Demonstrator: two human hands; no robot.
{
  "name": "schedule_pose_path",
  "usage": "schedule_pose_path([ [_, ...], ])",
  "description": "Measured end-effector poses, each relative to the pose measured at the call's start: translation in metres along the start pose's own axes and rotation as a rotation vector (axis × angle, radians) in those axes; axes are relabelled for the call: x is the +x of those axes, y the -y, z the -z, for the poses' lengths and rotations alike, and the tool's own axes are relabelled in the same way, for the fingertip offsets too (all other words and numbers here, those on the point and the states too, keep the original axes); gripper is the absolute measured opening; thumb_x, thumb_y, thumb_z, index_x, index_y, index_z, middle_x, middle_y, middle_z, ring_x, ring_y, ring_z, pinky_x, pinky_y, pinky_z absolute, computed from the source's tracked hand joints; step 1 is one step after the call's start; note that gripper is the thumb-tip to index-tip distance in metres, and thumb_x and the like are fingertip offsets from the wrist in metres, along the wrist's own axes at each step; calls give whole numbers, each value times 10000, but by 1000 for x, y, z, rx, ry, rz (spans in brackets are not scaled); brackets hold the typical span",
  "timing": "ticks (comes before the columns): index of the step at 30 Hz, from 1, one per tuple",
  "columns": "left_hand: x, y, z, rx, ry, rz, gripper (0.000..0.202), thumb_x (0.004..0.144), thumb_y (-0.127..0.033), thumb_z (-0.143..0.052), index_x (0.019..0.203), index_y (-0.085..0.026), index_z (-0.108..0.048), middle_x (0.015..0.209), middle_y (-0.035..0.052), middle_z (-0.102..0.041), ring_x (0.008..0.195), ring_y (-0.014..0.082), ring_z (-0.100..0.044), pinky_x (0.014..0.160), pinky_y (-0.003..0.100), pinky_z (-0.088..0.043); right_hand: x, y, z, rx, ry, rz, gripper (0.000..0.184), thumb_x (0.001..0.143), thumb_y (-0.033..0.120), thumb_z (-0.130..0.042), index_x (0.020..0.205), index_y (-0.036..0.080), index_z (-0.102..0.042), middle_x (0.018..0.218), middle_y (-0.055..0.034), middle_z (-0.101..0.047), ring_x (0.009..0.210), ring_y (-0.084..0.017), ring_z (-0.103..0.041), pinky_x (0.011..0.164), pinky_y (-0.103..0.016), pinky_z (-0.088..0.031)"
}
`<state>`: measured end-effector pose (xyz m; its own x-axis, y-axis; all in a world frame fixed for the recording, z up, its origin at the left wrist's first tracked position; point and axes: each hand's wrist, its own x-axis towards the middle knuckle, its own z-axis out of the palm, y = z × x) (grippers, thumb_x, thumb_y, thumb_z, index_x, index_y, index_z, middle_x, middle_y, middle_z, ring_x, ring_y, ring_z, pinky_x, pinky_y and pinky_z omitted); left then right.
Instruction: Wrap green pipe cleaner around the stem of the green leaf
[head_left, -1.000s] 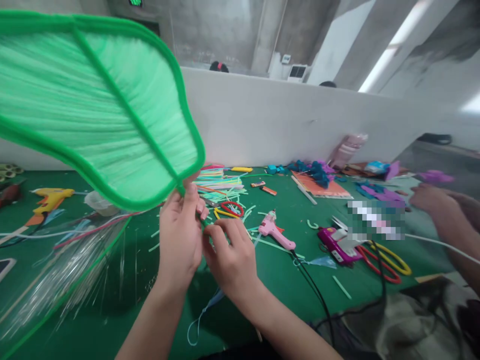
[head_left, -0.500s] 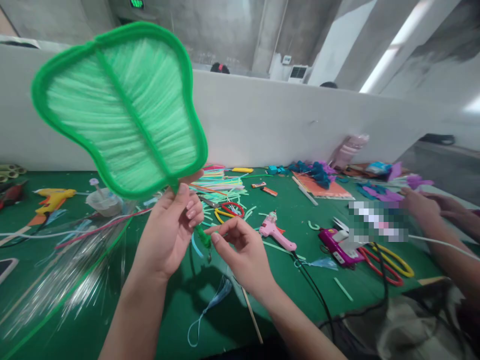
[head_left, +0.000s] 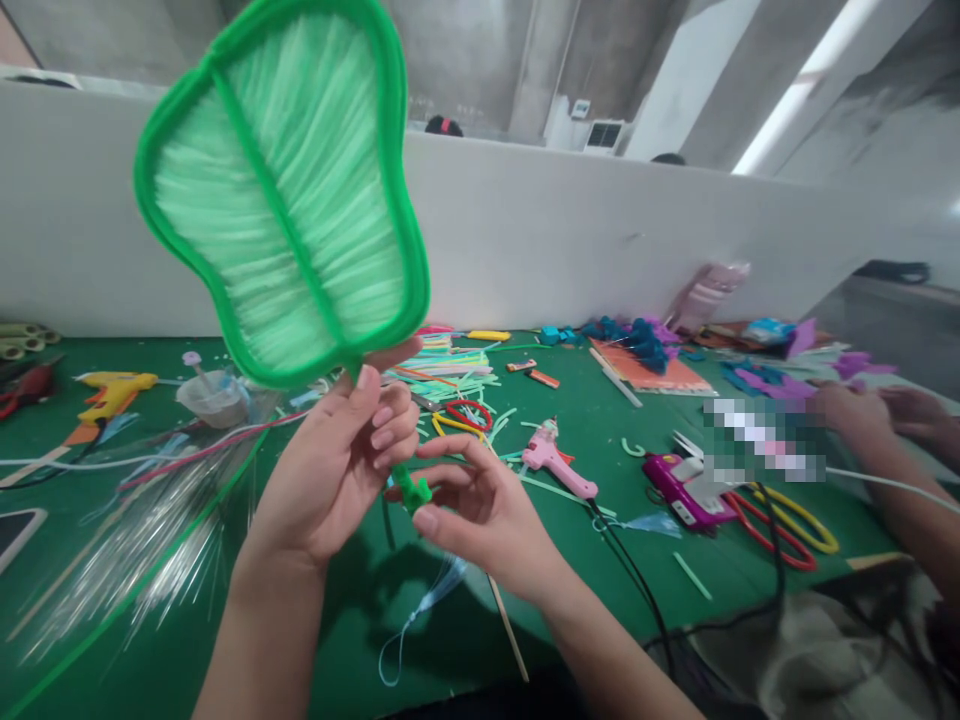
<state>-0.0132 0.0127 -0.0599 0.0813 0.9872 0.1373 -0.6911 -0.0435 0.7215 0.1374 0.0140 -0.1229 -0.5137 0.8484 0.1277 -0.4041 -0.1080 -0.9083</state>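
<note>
Far left, a yellow pistol-shaped glue gun (head_left: pixel 112 395) lies on the dark green tabletop (head_left: pixel 356 640). The leaf-shaped fan with a fuzzy green rim (head_left: pixel 289 200) is up above the table, left hand (head_left: pixel 337 460) wrapped snugly round its handle. Right hand (head_left: pixel 472 515) has fingers and thumb curled around the handle's bulky green bottom end (head_left: pixel 412 490); can't tell if it's actually pinched. Then a pale pink glue gun (head_left: pixel 556 460), then a co-worker's hands (head_left: pixel 855 410).

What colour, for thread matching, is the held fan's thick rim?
The rim is bright green; head view.
</note>
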Motion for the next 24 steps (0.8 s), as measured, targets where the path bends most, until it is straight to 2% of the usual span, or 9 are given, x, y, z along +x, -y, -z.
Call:
schedule_pose_path([
  [2,0,0,0,8,3,-4,185,995,-218,-496,947,-141,-657,696,-34,-356,565,61,-355,474,140,-342,0,-1,0,7,33,12,502,690,197,-875,1105,261,-601,908,23,-702,914,-144,-689,804,-278,-512],
  [6,-2,0,-2,39,-3,-5,185,981,-233,-527,864,-144,-639,697,-34,-363,564,63,-355,473,147,-342,2,-2,0,79,32,-37,386,756,245,-825,1071,244,-604,827,37,-715,858,-173,-745,836,-332,-545],
  [9,-3,3,-6,79,-42,-40,190,947,-248,-594,787,-148,-614,696,-30,-389,571,67,-368,476,150,-356,5,1,-1,26,-44,-68,395,702,252,-855,1017,228,-618,789,40,-725,830,-175,-748,806,-317,-563],
  [11,-5,6,-9,122,-84,-85,199,919,-252,-639,749,-156,-597,682,-29,-409,577,74,-383,482,156,-371,5,2,-3,-69,-111,-40,397,679,252,-863,996,225,-625,776,34,-731,785,-170,-737,766,-311,-572],
  [14,-6,11,-15,208,-135,-180,187,905,-247,-658,748,-168,-596,657,-27,-431,581,85,-403,484,166,-372,2,1,-8,-262,-234,74,330,697,221,-833,956,223,-628,810,7,-743,785,-182,-731,714,-301,-578],
  [18,-3,16,-21,257,-178,-282,224,952,-225,-585,734,-175,-574,635,-28,-420,586,89,-403,506,170,-372,-4,-11,-15,-623,-423,365,229,792,142,-728,976,232,-627,889,-14,-737,830,-189,-738,756,-315,-588],
  [20,-2,17,-23,239,-190,-311,248,967,-210,-555,722,-173,-565,630,-30,-400,585,87,-388,512,167,-371,-7,-18,-18,-790,-445,529,234,843,130,-677,1045,235,-625,951,-33,-733,876,-194,-733,808,-332,-587],
  [22,-2,16,-24,217,-194,-330,237,973,-190,-539,741,-170,-583,637,-31,-391,583,84,-377,504,161,-365,-8,-19,-20,-871,-428,626,243,869,131,-651,1085,236,-624,987,-46,-733,908,-197,-727,830,-334,-582],
  [24,-3,13,-23,195,-179,-306,212,978,-180,-521,788,-166,-615,650,-28,-400,575,80,-377,485,155,-359,-8,-13,-21,-804,-384,553,276,840,162,-699,1096,235,-627,991,-45,-740,918,-199,-724,845,-332,-573],
])
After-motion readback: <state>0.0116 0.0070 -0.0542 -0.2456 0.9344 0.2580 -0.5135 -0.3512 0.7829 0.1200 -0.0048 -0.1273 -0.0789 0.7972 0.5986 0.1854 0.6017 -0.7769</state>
